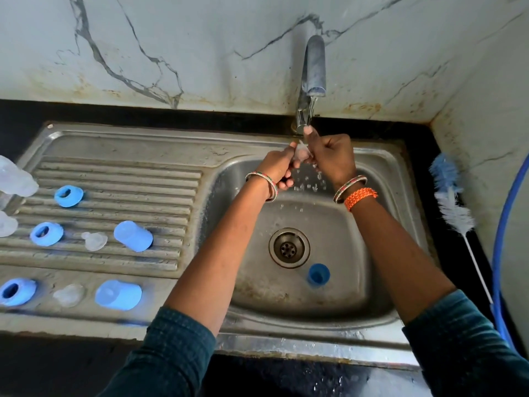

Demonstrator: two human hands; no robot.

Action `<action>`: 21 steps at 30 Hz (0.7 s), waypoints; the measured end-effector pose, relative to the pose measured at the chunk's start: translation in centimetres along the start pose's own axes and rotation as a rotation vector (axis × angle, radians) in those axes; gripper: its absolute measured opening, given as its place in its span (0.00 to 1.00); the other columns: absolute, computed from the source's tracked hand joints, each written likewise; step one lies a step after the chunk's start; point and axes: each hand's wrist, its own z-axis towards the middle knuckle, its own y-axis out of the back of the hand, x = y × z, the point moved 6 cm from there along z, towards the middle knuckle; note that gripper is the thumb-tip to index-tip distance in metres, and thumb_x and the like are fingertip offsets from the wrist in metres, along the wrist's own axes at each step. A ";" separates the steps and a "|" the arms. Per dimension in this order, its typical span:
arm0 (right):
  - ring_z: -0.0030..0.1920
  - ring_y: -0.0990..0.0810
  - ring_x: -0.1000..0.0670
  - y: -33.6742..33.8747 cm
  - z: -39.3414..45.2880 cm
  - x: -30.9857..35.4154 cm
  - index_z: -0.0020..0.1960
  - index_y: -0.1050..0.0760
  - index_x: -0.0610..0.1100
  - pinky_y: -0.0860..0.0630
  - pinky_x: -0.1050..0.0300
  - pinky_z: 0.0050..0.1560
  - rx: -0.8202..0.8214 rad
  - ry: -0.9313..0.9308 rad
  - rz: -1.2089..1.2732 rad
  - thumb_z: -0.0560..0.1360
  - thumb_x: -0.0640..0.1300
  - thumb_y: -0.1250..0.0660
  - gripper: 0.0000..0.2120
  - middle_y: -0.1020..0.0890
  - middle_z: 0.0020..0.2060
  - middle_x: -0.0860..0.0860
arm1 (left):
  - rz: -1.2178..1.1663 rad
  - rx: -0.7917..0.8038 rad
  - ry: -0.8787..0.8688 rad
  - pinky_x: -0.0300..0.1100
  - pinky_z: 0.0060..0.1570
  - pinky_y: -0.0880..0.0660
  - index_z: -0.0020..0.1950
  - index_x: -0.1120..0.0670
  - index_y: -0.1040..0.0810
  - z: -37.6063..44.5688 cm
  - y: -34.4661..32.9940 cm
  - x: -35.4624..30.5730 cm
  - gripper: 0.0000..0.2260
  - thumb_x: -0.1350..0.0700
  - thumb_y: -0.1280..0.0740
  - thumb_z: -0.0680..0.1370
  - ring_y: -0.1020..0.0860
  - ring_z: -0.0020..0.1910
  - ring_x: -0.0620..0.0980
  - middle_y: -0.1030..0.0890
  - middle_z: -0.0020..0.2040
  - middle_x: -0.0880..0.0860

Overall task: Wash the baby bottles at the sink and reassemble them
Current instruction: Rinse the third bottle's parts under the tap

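A clear teat point(303, 152) is pinched between the left hand point(279, 167) and the right hand point(332, 159) under the tap point(313, 73), upper centre. One blue cap point(318, 275) is left in the sink point(400, 282). Rings, teats, caps and bottles point(15, 179) are laid out at left, judged unassembled

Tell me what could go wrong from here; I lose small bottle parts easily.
The clear teat, pinched between left hand and right hand under the tap, is wet and could slip into the basin. The blue cap lies beside the drain, in dirty runoff. The caps lying on their sides on the drainboard might roll.
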 end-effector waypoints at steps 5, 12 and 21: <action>0.34 0.25 0.50 -1.5 -0.3 -0.2 0.43 0.21 0.36 0.27 0.58 0.32 0.237 -0.052 -0.030 0.80 0.49 0.40 0.18 0.21 0.34 0.42 | -0.212 -0.041 0.083 0.29 0.18 0.43 0.32 0.53 0.36 -0.1 -0.2 0.9 0.21 0.45 0.44 0.81 0.37 0.15 0.43 0.37 0.20 0.47; 0.21 0.37 0.57 -0.3 0.1 -0.5 0.25 0.35 0.47 0.41 0.60 0.27 0.004 -0.093 -0.139 0.80 0.53 0.41 0.26 0.34 0.21 0.52 | -0.092 0.132 0.130 0.29 0.16 0.45 0.29 0.53 0.37 -1.0 -2.0 1.1 0.25 0.41 0.49 0.81 0.38 0.15 0.43 0.36 0.17 0.47; 0.29 0.24 0.58 -1.5 -0.6 -1.2 0.44 0.25 0.47 0.26 0.60 0.34 0.277 -0.185 -0.066 0.78 0.43 0.36 0.05 0.22 0.31 0.52 | -0.552 0.079 0.032 0.35 0.23 0.25 0.40 0.62 0.28 -0.5 -2.0 0.3 0.13 0.73 0.46 0.79 0.24 0.21 0.45 0.22 0.24 0.53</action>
